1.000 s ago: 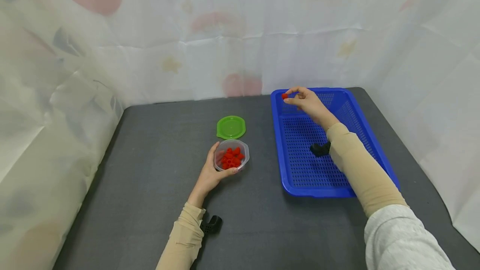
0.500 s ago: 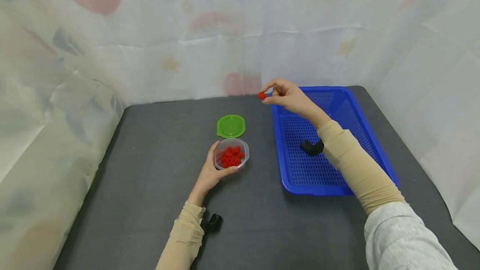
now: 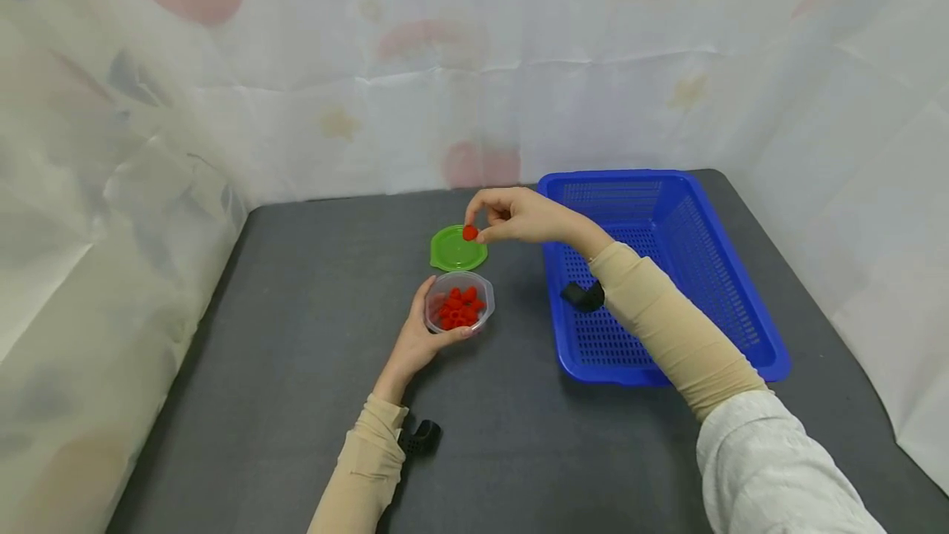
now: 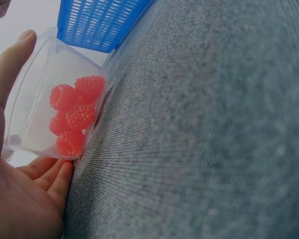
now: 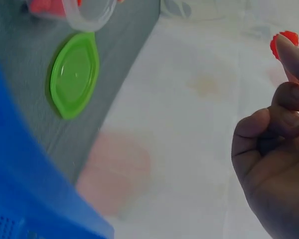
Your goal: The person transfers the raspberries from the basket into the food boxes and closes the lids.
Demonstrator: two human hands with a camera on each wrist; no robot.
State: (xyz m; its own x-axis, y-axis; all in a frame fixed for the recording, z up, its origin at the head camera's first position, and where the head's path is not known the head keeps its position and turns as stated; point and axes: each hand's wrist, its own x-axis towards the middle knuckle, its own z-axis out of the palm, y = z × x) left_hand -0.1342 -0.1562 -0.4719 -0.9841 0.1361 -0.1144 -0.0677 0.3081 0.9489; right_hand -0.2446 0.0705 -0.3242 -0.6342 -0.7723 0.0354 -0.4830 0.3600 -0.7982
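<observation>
A small clear plastic container stands on the grey table, with several red raspberries heaped on its bottom. My left hand grips it from the left side, thumb at the front and fingers round the back. Above the green lid, my right hand pinches one raspberry between thumb and forefinger. That lid lies flat on the table just behind the container. In the right wrist view the other fingers of this hand are curled inward.
At the right stands a blue perforated basket, partly hidden under my right forearm. A pale patterned curtain hangs behind the grey table and along both sides. Black wrist mounts sit on both forearms.
From over the basket's far left corner, my right hand has moved left and then down with the pinched raspberry, to above the green lid. My left hand and the container have stayed put.
</observation>
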